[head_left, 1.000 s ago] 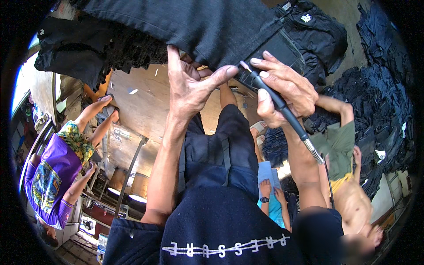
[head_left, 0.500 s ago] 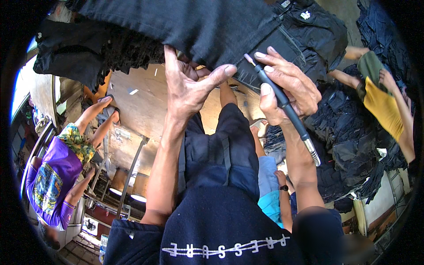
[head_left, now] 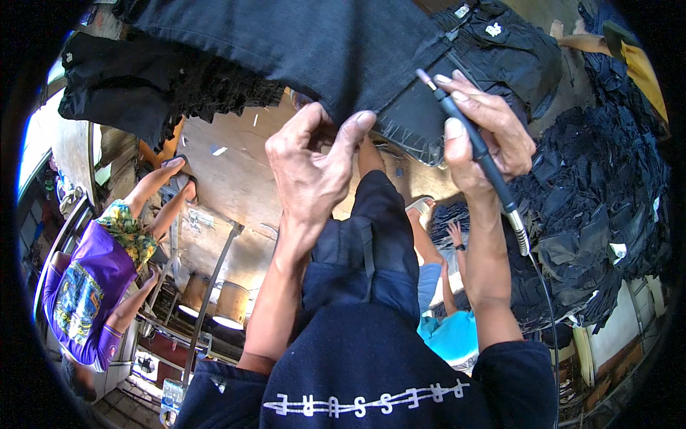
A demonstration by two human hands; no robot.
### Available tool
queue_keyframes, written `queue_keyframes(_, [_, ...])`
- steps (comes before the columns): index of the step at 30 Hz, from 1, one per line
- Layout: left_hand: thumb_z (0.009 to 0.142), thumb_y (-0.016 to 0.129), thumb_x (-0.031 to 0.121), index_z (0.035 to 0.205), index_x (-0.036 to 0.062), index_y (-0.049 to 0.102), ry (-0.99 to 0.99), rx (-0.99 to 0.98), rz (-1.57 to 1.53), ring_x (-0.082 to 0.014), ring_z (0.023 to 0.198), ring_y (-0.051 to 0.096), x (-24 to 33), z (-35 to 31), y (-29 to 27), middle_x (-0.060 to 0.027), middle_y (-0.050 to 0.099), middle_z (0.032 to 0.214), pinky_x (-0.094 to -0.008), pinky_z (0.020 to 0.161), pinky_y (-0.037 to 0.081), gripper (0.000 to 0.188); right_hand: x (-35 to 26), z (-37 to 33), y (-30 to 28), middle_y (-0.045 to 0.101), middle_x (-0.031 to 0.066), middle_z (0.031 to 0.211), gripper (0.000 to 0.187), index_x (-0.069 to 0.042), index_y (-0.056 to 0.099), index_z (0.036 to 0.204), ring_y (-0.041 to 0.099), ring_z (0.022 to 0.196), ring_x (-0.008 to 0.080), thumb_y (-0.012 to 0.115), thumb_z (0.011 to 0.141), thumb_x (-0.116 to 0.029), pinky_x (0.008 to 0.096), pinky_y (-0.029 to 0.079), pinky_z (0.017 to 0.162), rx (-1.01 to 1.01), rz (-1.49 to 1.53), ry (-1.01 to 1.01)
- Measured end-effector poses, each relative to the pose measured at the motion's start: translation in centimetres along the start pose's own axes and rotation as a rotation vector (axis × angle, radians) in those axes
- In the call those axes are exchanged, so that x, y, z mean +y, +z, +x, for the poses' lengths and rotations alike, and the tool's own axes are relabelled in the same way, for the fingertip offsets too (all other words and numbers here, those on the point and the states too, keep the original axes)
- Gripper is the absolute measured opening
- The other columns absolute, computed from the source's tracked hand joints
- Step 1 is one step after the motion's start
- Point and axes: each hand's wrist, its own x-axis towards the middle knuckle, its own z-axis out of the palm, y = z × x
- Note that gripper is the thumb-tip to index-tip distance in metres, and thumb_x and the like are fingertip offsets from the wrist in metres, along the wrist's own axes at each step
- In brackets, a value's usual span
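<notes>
A dark denim garment [head_left: 343, 43] stretches across the top of the view, its frayed hem hanging down. My left hand [head_left: 311, 168] pinches the garment's lower edge between thumb and fingers. My right hand [head_left: 486, 132] grips a slim black pen-shaped power tool [head_left: 475, 146] with a cable running from its lower end. The tool's tip touches the denim just above the frayed hem.
A big heap of dark denim pieces [head_left: 600, 207] lies to the right. A person in a purple shirt [head_left: 93, 279] sits at the left. Another person in a light blue top [head_left: 446, 325] crouches below my right arm. A wooden floor [head_left: 236, 186] lies beneath.
The denim has been pulled lower and my left hand has closed its fingers on the hem. My right hand has swung the tool more upright against the cloth.
</notes>
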Motion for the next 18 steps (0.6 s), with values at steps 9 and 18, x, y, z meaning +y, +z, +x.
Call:
queue_keyframes(9, [0.085, 0.096, 0.02, 0.072, 0.0028, 0.049, 0.386, -0.032, -0.072, -0.0064, 0.061, 0.036, -5.3, 2.3, -0.2, 0.003, 0.042, 0.066, -0.0296, 0.053, 0.027, 0.052, -0.7, 0.2, -0.1, 0.08, 0.0187, 0.09, 0.026, 0.005, 0.079, 0.094, 0.083, 0.098, 0.0357, 0.078, 0.068, 0.001, 0.051, 0.065, 0.097, -0.055, 0.007, -0.048])
queue_keyframes(18, [0.087, 0.095, 0.022, 0.074, 0.0027, 0.054, 0.236, -0.07, -0.2, -0.005, 0.063, 0.036, -4.1, 1.3, -0.1, 0.0046, 0.043, 0.068, -0.0276, 0.054, 0.028, 0.047, -0.9, -0.3, 0.6, 0.08, 0.0171, 0.089, 0.025, 0.003, 0.08, 0.095, 0.083, 0.098, 0.0347, 0.08, 0.07, -0.002, 0.0498, 0.066, 0.097, -0.093, -0.039, -0.044])
